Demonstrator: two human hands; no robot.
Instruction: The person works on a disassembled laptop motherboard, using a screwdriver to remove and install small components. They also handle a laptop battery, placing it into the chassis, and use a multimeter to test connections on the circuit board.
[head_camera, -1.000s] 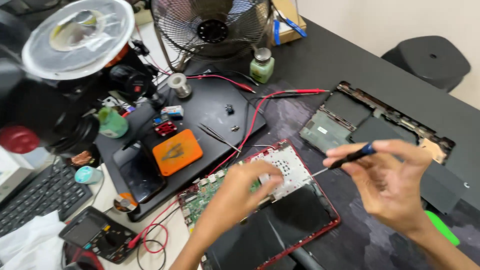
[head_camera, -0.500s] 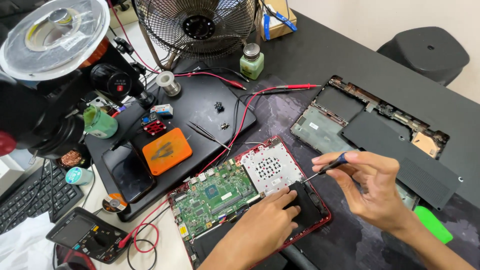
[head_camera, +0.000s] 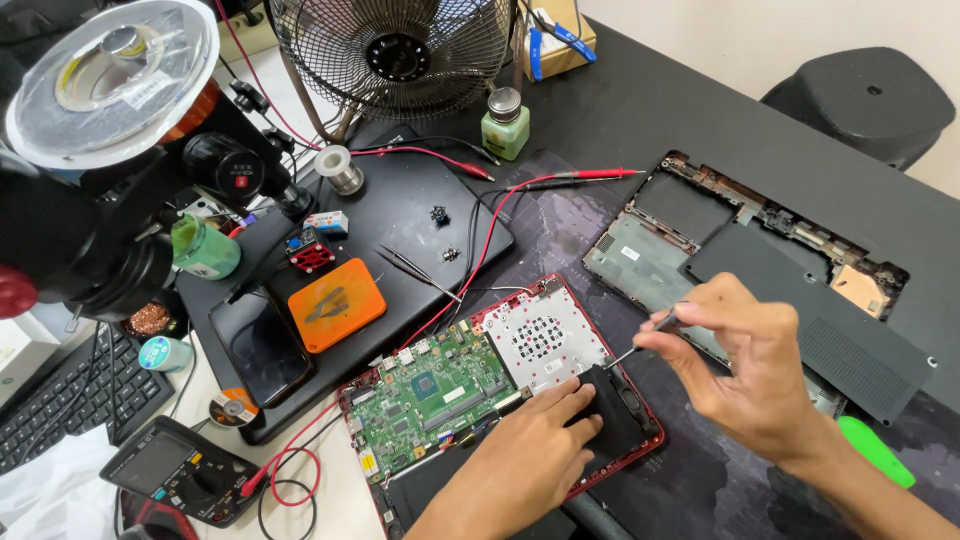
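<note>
While you look down at a crowded black workbench, your left hand (head_camera: 525, 460) lies flat, fingers together and holding nothing, on the lower right part of an opened red laptop base (head_camera: 500, 390). That base sits near the front edge of the bench, tilted, with its green circuit board (head_camera: 425, 390) exposed on the left and a pale perforated metal plate (head_camera: 540, 335) on the right. Your fingertips touch a black component (head_camera: 615, 410) in the base's right corner.

Your right hand (head_camera: 745, 365) hovers just right of the base, fingers pinched shut around a thin screwdriver (head_camera: 645, 338). Its tip points down and left toward the black component; whether it touches is unclear.

Behind your right hand lies a detached dark laptop cover (head_camera: 760, 270), inner side up. A red probe lead (head_camera: 560, 180) runs across the mat above the base. To the left sit an orange square pad (head_camera: 335, 305), a dark phone (head_camera: 260, 345) and a multimeter (head_camera: 175, 470). At the back stand a desk fan (head_camera: 395, 55) and a small green bottle (head_camera: 503, 125).
</note>
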